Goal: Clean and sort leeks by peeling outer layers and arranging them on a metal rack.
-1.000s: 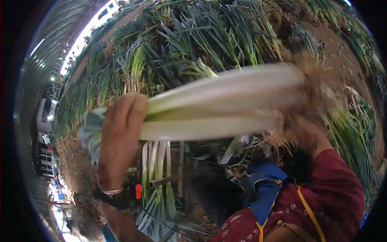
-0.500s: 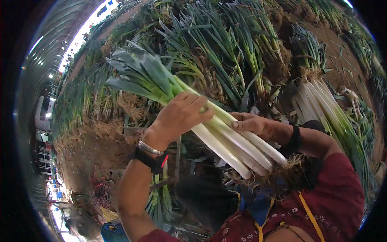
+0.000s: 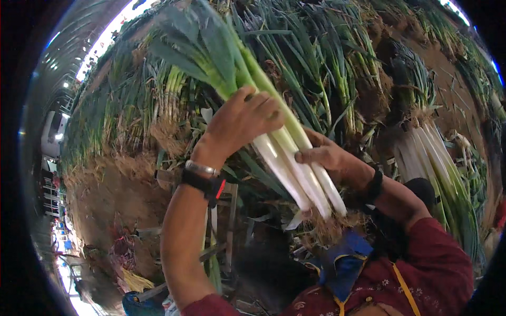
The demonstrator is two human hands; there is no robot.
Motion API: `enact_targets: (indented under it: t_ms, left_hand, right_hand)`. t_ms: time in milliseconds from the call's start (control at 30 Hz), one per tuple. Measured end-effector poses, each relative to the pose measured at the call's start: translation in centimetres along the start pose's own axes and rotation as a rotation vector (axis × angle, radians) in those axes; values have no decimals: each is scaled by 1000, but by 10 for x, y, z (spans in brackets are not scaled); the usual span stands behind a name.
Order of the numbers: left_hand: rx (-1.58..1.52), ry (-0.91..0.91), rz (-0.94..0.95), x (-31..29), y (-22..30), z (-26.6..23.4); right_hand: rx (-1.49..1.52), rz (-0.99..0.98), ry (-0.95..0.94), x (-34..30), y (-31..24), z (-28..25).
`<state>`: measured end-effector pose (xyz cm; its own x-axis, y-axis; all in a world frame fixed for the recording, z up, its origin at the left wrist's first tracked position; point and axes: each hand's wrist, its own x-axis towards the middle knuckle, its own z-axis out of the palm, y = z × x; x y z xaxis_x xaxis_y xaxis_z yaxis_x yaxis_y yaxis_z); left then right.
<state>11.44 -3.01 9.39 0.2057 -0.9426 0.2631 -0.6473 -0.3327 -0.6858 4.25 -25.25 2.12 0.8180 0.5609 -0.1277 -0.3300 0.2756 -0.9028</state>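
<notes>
A bundle of several leeks (image 3: 292, 152) with white stems, green tops and hairy roots hangs in front of me, tilted with its leaves to the upper left. My left hand (image 3: 243, 118) is wrapped round the bundle where white turns to green. Lower down, my right hand (image 3: 327, 158) grips the white stems from the right side, thumb across the front and fingers hidden behind. The roots (image 3: 329, 226) dangle close to my blue apron (image 3: 348, 258).
Rows of unpeeled leeks with soil on their roots (image 3: 168, 131) lie on the ground ahead and to the left. A pile of cleaned white leeks (image 3: 429, 158) lies at the right. Yellow strands (image 3: 136, 280) and reddish ties (image 3: 124, 247) lie at lower left.
The leek bundle has turned steeper, its leafy end rising and its root end shifting left. Both hands have stayed closed on it and moved along with it.
</notes>
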Motion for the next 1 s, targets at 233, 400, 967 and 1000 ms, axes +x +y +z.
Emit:
enact_targets:
  t_ms: [233, 400, 967, 1000]
  left_hand:
    - [-39, -219, -390, -41, 17, 80]
    - [-622, -408, -725, -82, 8, 13]
    - [-893, -688, -2077, -385, 194, -200]
    - [-909, -660, -2044, -391, 214, -194]
  right_hand:
    - [1, -122, 237, 91, 95, -51]
    - [-191, -76, 455, 115, 212, -160]
    - [-1430, -151, 793, 136, 202, -82]
    - [-1476, -291, 781, 138, 192, -60]
